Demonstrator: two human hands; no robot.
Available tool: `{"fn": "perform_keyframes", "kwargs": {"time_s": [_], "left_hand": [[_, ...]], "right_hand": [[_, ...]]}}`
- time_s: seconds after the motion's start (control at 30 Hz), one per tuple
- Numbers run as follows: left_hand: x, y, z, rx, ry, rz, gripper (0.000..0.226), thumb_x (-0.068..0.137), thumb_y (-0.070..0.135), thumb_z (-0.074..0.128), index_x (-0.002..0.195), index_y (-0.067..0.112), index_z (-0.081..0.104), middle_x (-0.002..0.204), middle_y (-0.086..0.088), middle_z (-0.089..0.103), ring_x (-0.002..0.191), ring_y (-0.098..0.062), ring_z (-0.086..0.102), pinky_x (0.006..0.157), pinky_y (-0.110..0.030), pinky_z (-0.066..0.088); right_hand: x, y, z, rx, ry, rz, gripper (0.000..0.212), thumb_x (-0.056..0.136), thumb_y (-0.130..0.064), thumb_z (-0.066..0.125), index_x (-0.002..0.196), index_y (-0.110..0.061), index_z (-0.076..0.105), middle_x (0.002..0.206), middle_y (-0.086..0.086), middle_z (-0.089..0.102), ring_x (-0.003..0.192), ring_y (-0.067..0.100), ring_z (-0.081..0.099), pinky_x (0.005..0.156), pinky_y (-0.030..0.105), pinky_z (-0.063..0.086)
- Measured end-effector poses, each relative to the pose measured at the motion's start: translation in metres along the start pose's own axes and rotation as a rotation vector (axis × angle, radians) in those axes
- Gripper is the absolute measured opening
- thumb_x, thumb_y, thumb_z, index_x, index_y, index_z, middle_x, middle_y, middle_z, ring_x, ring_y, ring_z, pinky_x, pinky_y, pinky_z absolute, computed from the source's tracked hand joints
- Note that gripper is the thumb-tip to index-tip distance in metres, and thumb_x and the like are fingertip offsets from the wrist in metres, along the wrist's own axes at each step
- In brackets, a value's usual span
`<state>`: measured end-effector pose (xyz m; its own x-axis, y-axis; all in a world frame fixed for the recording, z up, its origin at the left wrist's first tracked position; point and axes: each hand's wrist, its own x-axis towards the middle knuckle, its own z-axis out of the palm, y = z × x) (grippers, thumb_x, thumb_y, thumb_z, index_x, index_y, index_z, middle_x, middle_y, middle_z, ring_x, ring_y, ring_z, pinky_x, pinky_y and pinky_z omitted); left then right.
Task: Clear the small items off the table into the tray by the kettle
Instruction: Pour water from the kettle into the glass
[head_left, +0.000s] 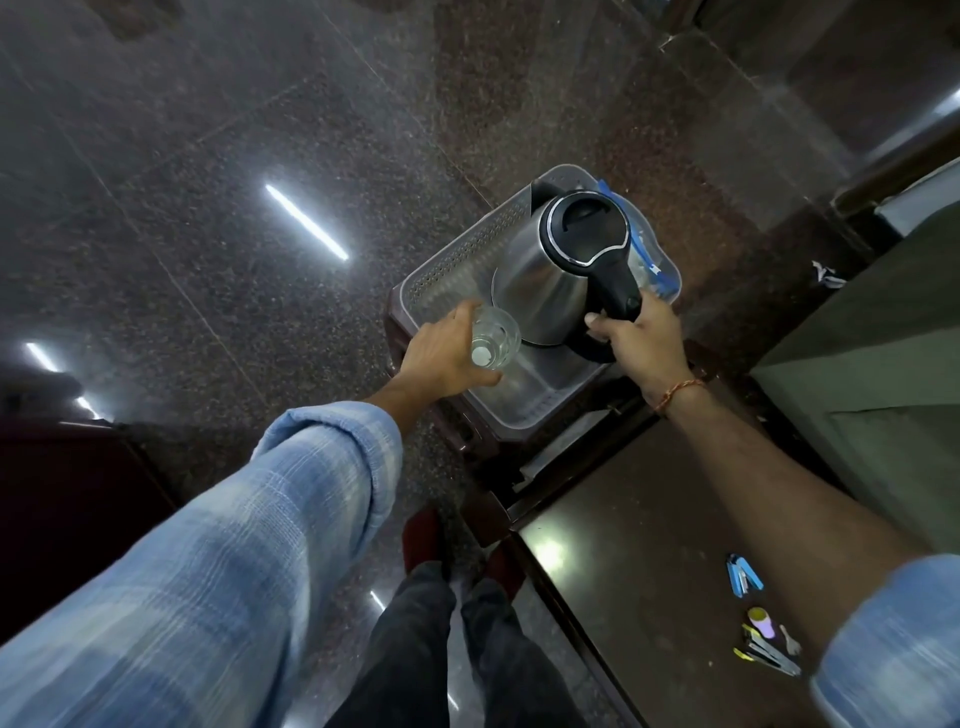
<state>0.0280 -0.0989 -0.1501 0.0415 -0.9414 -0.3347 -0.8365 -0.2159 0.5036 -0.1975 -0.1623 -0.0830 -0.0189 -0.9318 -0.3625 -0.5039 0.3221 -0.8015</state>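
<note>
Head view. One kettle (558, 260), steel body, black lid and handle, sits in one clear tray (447, 270) with a perforated wall on its 10 o'clock side; the tray rests on a low dark stand (457, 426) over a speckled polished stone floor (208, 156) showing bright streaks of reflected tube light. Right hand (636, 338) has its fingers curled round the kettle handle, at 5 o'clock of the lid. Left hand (447, 356) wraps one clear glass (493, 338) at the tray's 7 o'clock corner, just beside the kettle base; whether the glass touches the tray floor cannot be told. Blue-edged items (652, 260) lie in the tray at 3 o'clock of the kettle, partly hidden by it, too blurred to name. The kettle fills most of the tray. Dark glossy table (649, 545) sits at 5 o'clock of the tray, well apart from it. Small items on the table, near the right forearm: one blue stapler (744, 574); below it a cluster (769, 644) with a yellow-capped tube and several pens or clips, count unclear from blur. Two blue plaid sleeves, both pushed up; one thread band (678, 395) on the right wrist. Olive-green surface (883, 338) at 3 o'clock.
</note>
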Motion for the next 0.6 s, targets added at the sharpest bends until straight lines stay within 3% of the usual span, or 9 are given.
{"fn": "perform_keyframes", "kwargs": {"time_s": [0.2, 0.33, 0.43, 0.6], "left_hand": [[-0.005, -0.001, -0.004, -0.137, 0.024, -0.013, 0.103, 0.056, 0.043, 0.088, 0.14, 0.017, 0.035, 0.129, -0.004, 0.061, 0.114, -0.026, 0.061, 0.091, -0.035, 0.049], [-0.013, 0.001, -0.009, -0.308, 0.104, -0.053, 0.098, 0.053, 0.039, 0.089, 0.135, 0.018, 0.04, 0.119, 0.0, 0.065, 0.107, -0.019, 0.063, 0.09, -0.035, 0.053], [-0.021, 0.005, -0.017, -0.409, 0.176, -0.058, 0.095, 0.051, 0.039, 0.089, 0.132, 0.019, 0.043, 0.115, 0.004, 0.065, 0.103, -0.014, 0.064, 0.087, -0.026, 0.052], [-0.038, 0.017, -0.038, -0.523, 0.278, -0.065, 0.095, 0.05, 0.044, 0.091, 0.13, 0.025, 0.045, 0.114, 0.015, 0.058, 0.103, -0.005, 0.06, 0.089, -0.022, 0.054]], "right_hand": [[-0.005, -0.005, -0.004, 0.085, -0.029, 0.0, 0.019, 0.07, -0.018, 0.076, 0.076, -0.031, 0.063, 0.086, -0.001, 0.072, 0.09, 0.021, 0.07, 0.08, 0.034, 0.055], [-0.017, -0.007, -0.011, 0.073, -0.035, -0.025, 0.021, 0.074, -0.016, 0.076, 0.089, -0.026, 0.066, 0.087, -0.006, 0.07, 0.087, 0.011, 0.067, 0.074, 0.025, 0.051], [-0.029, -0.012, -0.021, 0.05, -0.04, -0.063, 0.025, 0.075, -0.014, 0.076, 0.099, -0.02, 0.068, 0.089, -0.006, 0.071, 0.087, 0.008, 0.066, 0.074, 0.022, 0.051], [-0.048, -0.032, -0.056, 0.024, -0.035, -0.161, 0.023, 0.073, -0.011, 0.078, 0.081, -0.029, 0.066, 0.074, -0.013, 0.067, 0.068, -0.008, 0.061, 0.062, 0.007, 0.045]]}}
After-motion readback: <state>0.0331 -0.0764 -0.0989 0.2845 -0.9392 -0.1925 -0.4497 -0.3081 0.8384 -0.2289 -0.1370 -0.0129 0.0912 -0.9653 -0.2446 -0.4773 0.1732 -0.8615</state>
